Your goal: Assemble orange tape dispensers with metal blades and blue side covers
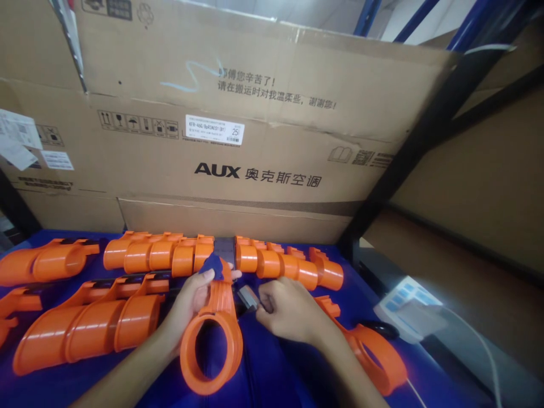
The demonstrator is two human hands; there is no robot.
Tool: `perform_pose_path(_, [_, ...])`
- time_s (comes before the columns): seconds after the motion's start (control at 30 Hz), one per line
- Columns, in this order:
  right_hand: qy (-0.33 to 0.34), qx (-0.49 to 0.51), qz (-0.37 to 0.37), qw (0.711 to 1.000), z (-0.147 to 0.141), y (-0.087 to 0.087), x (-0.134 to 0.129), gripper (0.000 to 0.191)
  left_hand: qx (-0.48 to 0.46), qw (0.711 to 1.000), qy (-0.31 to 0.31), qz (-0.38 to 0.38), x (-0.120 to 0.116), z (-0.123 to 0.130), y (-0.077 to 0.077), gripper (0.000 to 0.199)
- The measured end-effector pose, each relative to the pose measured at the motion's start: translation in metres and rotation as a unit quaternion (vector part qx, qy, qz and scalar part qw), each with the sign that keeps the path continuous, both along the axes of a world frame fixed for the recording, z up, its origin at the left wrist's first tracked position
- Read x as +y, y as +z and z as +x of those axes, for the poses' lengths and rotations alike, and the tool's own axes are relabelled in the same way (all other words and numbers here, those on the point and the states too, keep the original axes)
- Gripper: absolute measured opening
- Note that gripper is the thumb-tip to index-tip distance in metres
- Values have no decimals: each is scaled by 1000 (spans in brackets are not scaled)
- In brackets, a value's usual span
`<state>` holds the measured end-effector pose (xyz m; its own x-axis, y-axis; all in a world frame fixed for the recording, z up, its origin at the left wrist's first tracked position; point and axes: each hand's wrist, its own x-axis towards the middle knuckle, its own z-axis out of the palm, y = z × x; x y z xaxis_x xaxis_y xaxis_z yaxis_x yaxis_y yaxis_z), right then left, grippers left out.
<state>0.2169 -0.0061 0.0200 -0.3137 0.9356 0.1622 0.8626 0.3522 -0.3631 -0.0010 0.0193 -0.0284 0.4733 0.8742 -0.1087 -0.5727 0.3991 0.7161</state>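
Observation:
My left hand is wrapped round the handle of an orange plastic ring holder, whose large ring hangs down toward me. A dark blue piece covers the top of the handle, under my left thumb. My right hand is closed in a fist just right of the handle. From its fingers a small flat grey blade-like tool points toward the holder; the part inside the fist is hidden. I cannot tell whether the tool touches the holder.
Similar orange holders stand in rows on the blue surface, left and behind. Another holder lies at right, near a white device with a cable. A large cardboard box and dark rack post rise behind.

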Motion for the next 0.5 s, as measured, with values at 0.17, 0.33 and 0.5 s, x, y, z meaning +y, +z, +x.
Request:
perform_pose_path(0.17, [-10, 92, -18, 996, 8, -7, 7, 26, -26, 999, -11, 20, -10, 6, 9, 46])
perform_pose_path(0.33, [-36, 310, -10, 950, 13, -11, 14, 21, -12, 995, -95, 38, -18, 3, 11, 39])
perform_pose_path(0.5, [-22, 415, -6, 910, 2, -8, 13, 34, 1, 995, -80, 57, -23, 6, 8, 33])
